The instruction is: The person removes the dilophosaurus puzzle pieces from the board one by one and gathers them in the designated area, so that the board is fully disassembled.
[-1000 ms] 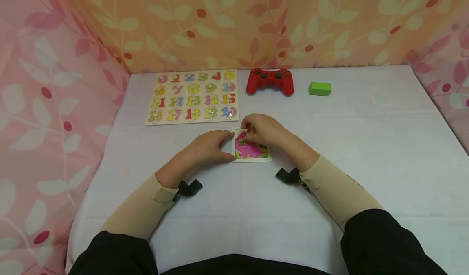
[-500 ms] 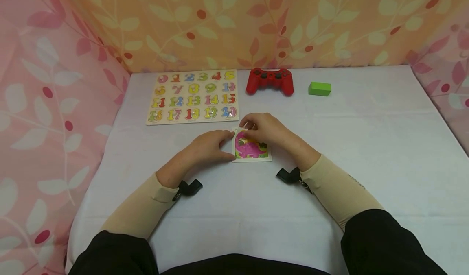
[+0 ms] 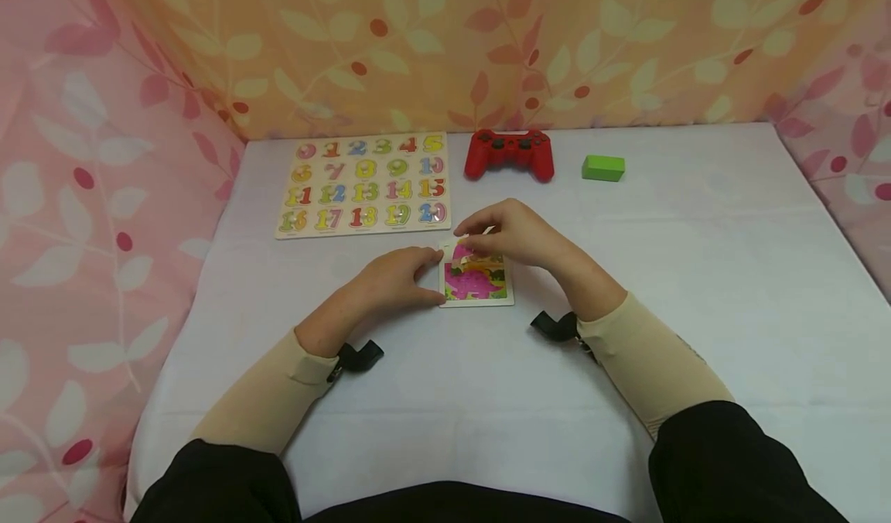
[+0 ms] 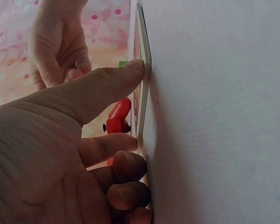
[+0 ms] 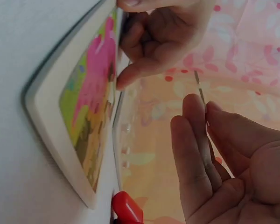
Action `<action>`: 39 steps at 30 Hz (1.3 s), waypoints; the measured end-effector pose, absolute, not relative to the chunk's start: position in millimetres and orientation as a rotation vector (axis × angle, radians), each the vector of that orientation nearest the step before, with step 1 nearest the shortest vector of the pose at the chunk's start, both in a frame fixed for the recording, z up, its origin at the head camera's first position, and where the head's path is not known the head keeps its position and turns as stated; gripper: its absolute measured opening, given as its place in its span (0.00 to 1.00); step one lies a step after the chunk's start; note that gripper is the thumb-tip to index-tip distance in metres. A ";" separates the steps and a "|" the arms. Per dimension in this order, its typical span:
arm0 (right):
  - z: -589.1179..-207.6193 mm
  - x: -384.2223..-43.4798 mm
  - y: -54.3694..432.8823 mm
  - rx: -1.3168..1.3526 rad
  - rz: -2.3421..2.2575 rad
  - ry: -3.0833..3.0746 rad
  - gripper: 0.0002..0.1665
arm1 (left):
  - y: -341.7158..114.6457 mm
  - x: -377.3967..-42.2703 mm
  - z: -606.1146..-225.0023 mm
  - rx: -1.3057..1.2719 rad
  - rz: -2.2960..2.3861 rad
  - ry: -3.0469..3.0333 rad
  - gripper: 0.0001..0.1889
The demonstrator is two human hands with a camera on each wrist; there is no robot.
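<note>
A small dinosaur jigsaw puzzle (image 3: pixel 480 303) with a pale frame lies flat mid-table. Along its left edge my left hand (image 3: pixel 393 279) holds the frame, thumb at the near corner and index finger at the far one; its other fingers are curled in the left wrist view. My right hand (image 3: pixel 520 233) is above the puzzle's far part, pinching a thin puzzle piece (image 5: pixel 200 87) between thumb and fingers. From the head, that puzzle piece (image 3: pixel 461 254) shows some pink and is tilted, clear of the frame. Fingers partly cover the puzzle's upper area.
A wooden number board (image 3: pixel 363 185) lies behind the puzzle to the left. Farther back are a red game controller (image 3: pixel 510 154) and a green block (image 3: pixel 603 168). Patterned cloth (image 3: pixel 501 51) stands around the white-covered table (image 3: pixel 703 275).
My right hand has risen and drawn slightly away from the puzzle, lifting the piece out of the picture. My left hand stays at the frame's left edge.
</note>
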State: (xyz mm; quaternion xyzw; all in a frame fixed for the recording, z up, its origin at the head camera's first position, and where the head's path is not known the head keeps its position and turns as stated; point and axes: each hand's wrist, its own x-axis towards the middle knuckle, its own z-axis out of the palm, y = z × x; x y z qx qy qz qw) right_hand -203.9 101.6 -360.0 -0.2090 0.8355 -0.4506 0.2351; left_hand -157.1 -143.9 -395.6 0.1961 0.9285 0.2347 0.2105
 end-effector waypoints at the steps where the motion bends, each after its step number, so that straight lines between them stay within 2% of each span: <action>1: -358.5 -203.5 103.0 -0.561 -1.262 2.274 0.16 | -143.9 -157.1 -395.6 0.546 0.651 2.583 0.43; 12: -352.2 -196.7 127.7 -0.396 -1.504 2.098 0.19 | -146.4 -155.4 -396.6 0.504 0.650 2.590 0.43; 17: -351.7 -193.2 144.9 -0.344 -1.531 2.107 0.24 | -147.9 -154.8 -396.9 0.502 0.646 2.600 0.43; 39: -390.4 -207.5 224.0 -0.284 -1.528 2.100 0.27 | -144.6 -153.9 -396.8 0.547 0.674 2.597 0.43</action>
